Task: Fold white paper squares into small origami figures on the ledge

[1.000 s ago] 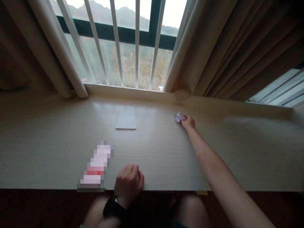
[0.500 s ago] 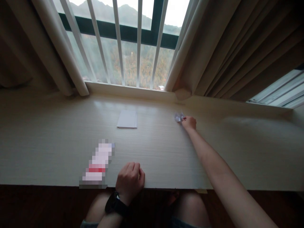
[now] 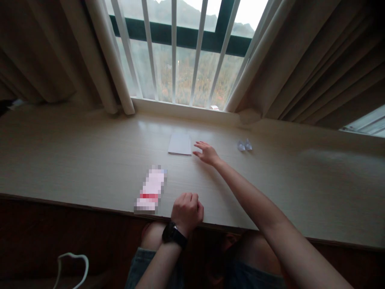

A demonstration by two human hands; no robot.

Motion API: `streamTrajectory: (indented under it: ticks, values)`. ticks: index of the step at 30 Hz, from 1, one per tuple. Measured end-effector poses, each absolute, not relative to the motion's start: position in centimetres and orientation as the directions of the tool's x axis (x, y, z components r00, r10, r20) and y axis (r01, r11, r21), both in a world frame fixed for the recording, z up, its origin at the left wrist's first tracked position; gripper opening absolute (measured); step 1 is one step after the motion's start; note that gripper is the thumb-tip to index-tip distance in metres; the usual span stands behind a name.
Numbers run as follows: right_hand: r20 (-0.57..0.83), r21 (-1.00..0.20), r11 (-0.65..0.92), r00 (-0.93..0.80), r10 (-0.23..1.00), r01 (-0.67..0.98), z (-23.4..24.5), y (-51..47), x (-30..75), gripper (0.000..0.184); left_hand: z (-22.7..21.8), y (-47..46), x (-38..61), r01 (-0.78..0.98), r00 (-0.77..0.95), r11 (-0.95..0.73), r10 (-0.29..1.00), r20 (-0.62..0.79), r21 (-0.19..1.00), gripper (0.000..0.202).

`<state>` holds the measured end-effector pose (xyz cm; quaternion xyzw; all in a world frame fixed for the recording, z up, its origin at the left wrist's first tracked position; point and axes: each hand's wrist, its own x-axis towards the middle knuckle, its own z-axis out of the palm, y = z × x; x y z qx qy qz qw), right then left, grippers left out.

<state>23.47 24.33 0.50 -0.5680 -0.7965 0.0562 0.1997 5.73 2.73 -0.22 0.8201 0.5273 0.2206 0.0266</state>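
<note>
A small stack of white paper sheets (image 3: 179, 144) lies flat on the table toward the window. My right hand (image 3: 206, 153) is just right of the stack, open and empty, its fingers stretched toward the paper's right edge and apart from it. Farther right stand two small pointed, pale, translucent pieces (image 3: 244, 145), side by side; their kind is too small to tell. My left hand (image 3: 187, 212), with a black watch (image 3: 173, 236) on its wrist, rests closed in a fist at the table's front edge. Whatever its fingers may enclose is hidden.
A pixelated pink-and-white oblong thing (image 3: 152, 189) lies left of my left hand by the front edge. The long pale table (image 3: 90, 160) runs beneath a barred window (image 3: 186, 60) between brown curtains (image 3: 288, 52). A white curved frame (image 3: 86, 265) shows at lower left.
My right hand has let go of the small translucent pieces and moved left to the paper stack, its fingers opening. The view has shifted left; the left fist stays at the edge.
</note>
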Motion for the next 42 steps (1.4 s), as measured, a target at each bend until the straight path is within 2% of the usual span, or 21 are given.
streamTrajectory:
  ticks: [3,7,12,24,30,34,39,42]
  values:
    - [0.172,-0.314,0.427,-0.391,0.904,0.848,0.5,24.3,18.2,0.057,-0.2,2.7,5.6,0.852,0.345,-0.438,0.882,0.323,0.287,0.007]
    - [0.073,-0.265,0.379,-0.374,0.925,0.886,0.7,24.9,16.2,0.047,-0.4,2.7,5.5,0.845,0.342,-0.439,0.882,0.322,0.305,0.005]
    - [0.094,-0.207,0.348,-0.336,0.937,0.914,0.6,25.8,16.5,0.050,-0.6,2.6,5.5,0.841,0.337,-0.436,0.886,0.319,0.320,0.004]
    - [0.009,-0.215,0.368,-0.375,0.927,0.905,1.9,25.4,17.0,0.024,-0.5,2.5,5.4,0.832,0.343,-0.440,0.887,0.309,0.338,0.003]
    - [0.091,-0.119,0.244,-0.234,0.968,0.963,2.4,24.1,16.6,0.030,-0.5,2.5,5.4,0.832,0.340,-0.438,0.887,0.311,0.341,0.003]
    - [0.086,-0.074,0.209,-0.203,0.976,0.975,2.0,23.4,16.5,0.028,-0.4,2.5,5.3,0.829,0.345,-0.443,0.886,0.311,0.341,0.003]
    - [0.081,-0.066,0.170,-0.165,0.983,0.983,2.0,23.2,16.4,0.022,-0.4,2.5,5.3,0.830,0.343,-0.442,0.886,0.313,0.340,0.003]
    - [0.065,-0.105,0.155,-0.149,0.987,0.982,2.3,23.6,16.5,0.025,-0.3,2.5,5.3,0.830,0.344,-0.442,0.886,0.311,0.341,0.003]
